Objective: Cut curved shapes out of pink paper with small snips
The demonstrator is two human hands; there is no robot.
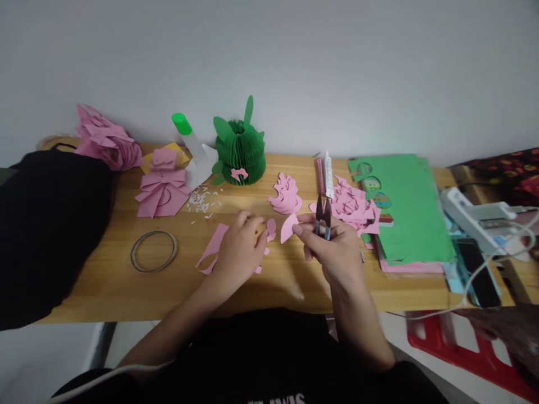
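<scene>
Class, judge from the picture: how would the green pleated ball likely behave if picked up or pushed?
The green pleated ball is probably light, since it looks made of thin folded paper. Being narrowly pleated, it would likely squash under a firm grip. Its thin, jutting leaves might bend if caught.

On my monitor, I have the left hand (240,249) palm down, its fingers curled and slightly parted, the left forearm (174,322) slanting inward. My right hand (343,252) pinches between thumb and forefinger, the right forearm (362,322) angled in more steeply.
</scene>
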